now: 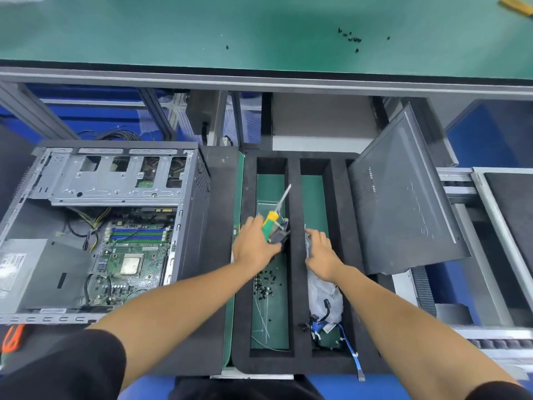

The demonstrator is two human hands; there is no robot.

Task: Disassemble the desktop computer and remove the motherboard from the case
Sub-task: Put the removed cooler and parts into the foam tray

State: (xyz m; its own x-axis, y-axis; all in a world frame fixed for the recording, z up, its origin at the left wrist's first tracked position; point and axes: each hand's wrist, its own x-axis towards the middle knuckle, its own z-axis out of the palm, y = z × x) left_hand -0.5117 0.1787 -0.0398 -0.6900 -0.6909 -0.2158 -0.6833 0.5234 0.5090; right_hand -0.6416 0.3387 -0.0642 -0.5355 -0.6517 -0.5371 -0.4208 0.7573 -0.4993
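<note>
My left hand grips a screwdriver with a green and yellow handle, its shaft pointing up and away, together with a small dark part that is too blurred for me to name. My right hand lies over the clear plastic bag in the right compartment; its fingertips are hidden, so I cannot tell whether they pinch the bag or merely rest on it.

The black foam tray has two long compartments. The left one holds loose black screws and what look like thin cable ties. The right one holds the bag and blue cables.

The motherboard sits inside the open case to my left, partly hidden by the drive cage. The side panel leans against the tray's right edge.
</note>
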